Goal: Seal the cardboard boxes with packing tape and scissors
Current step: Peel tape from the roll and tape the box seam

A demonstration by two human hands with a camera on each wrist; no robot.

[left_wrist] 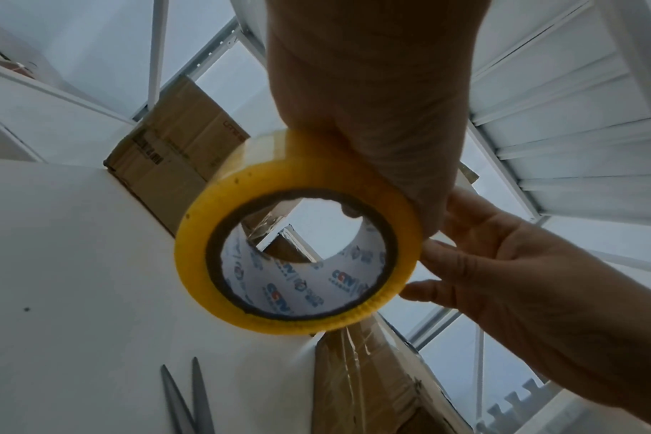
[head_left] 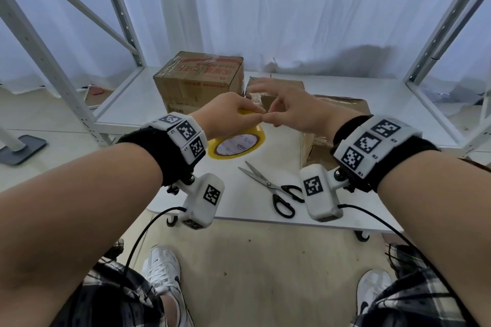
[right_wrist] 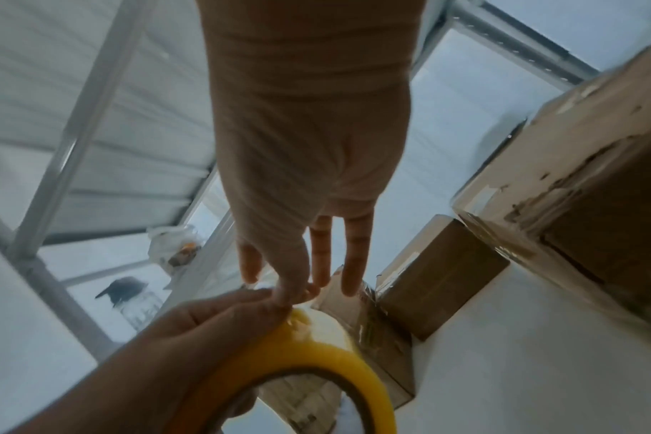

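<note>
A yellow packing tape roll (head_left: pixel 236 145) is held above the white table, gripped by my left hand (head_left: pixel 252 115) with fingers over its outer face (left_wrist: pixel 194 264). My right hand (head_left: pixel 273 118) meets it at the roll's top, where thumb and forefinger (right_wrist: pixel 294 293) pinch the tape end on the outer layer (right_wrist: pixel 316 352); the other fingers are straight. Black-handled scissors (head_left: pixel 273 188) lie slightly spread on the table under my right wrist, their blades (left_wrist: pixel 190 402) pointing away. A large taped cardboard box (head_left: pixel 199 79) stands behind the hands.
A small box (head_left: pixel 276 85) sits right behind my hands, and a third box (head_left: pixel 342 125) stands at the right by my right wrist. White shelf uprights (head_left: pixel 53 66) flank the table (head_left: pixel 239 207), whose front edge lies just above my feet.
</note>
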